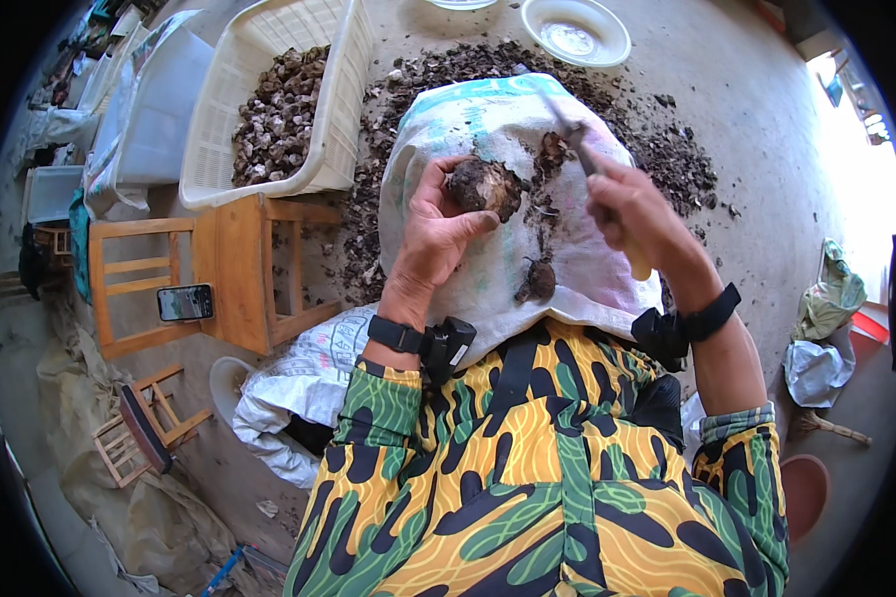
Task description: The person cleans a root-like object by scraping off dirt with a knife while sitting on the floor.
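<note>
My left hand (439,224) grips a round corm or tuber (485,188), dark and rough-skinned with a pale peeled patch on its right side. In my right hand (631,205) is a knife (567,123), its yellowish handle end showing below my fist. The blade points up and left, blurred, apart from the tuber. A white woven plastic sack (433,127) covers my lap under both hands. On the sack lie dark peelings (551,153) and, nearer my body, a small brown root piece (540,280).
A cream plastic crate (328,142) with many trimmed tubers (280,112) stands at upper left. Beside it is a wooden chair (231,272) with a phone (185,302). Dark peelings (672,153) litter the floor. A pale basin (576,31) sits ahead, a filled sack (306,388) at my left.
</note>
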Action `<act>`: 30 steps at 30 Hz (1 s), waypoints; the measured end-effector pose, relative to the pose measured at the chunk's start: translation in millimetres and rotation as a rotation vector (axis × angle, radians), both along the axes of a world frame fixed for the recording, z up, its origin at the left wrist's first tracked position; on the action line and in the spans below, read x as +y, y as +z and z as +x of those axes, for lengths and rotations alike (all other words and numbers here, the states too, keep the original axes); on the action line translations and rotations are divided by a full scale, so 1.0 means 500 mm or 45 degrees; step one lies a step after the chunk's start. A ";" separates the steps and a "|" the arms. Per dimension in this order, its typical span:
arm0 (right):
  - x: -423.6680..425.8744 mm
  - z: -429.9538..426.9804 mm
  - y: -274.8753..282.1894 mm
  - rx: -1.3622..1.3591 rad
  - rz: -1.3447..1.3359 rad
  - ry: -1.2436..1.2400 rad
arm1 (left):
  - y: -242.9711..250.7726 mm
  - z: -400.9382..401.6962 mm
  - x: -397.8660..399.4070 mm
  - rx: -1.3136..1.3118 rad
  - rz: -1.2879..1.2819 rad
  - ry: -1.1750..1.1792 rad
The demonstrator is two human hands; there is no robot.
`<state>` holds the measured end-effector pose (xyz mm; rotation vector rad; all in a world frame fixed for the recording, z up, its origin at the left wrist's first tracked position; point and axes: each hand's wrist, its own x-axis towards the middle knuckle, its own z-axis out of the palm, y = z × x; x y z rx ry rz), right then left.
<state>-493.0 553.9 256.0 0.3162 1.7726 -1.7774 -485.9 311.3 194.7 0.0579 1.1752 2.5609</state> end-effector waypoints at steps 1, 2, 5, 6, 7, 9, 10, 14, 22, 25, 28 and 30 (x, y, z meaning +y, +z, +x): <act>-0.009 0.015 0.000 0.075 0.087 0.099 | 0.003 -0.001 0.003 -0.019 -0.022 0.004; -0.017 0.018 0.003 0.127 0.282 0.252 | 0.004 0.001 0.006 -0.019 -0.042 0.030; -0.018 0.035 -0.080 1.088 0.702 0.360 | 0.003 0.002 0.015 0.029 -0.092 0.072; -0.027 0.043 -0.061 1.059 0.680 0.387 | 0.001 0.004 0.010 0.020 -0.097 0.085; -0.031 0.051 -0.038 0.990 0.651 0.431 | -0.005 0.004 0.010 0.017 -0.088 0.091; -0.028 0.068 -0.015 0.908 0.646 0.516 | -0.007 0.004 0.012 -0.002 -0.044 0.096; -0.023 0.075 -0.008 0.894 0.670 0.558 | -0.004 0.006 0.010 -0.019 -0.009 0.096; -0.006 0.096 -0.013 0.886 0.725 0.626 | -0.009 0.003 0.008 -0.024 0.037 0.089; -0.003 0.104 -0.022 0.963 0.723 0.622 | -0.008 0.004 0.011 -0.033 0.031 0.092; -0.016 0.101 -0.015 0.912 0.796 0.618 | -0.003 0.003 0.012 -0.023 -0.013 0.090; -0.042 0.086 -0.011 0.877 0.875 0.613 | -0.003 0.003 0.014 -0.025 -0.033 0.096; -0.063 0.074 -0.007 0.850 0.932 0.614 | -0.003 0.002 0.014 -0.029 -0.040 0.101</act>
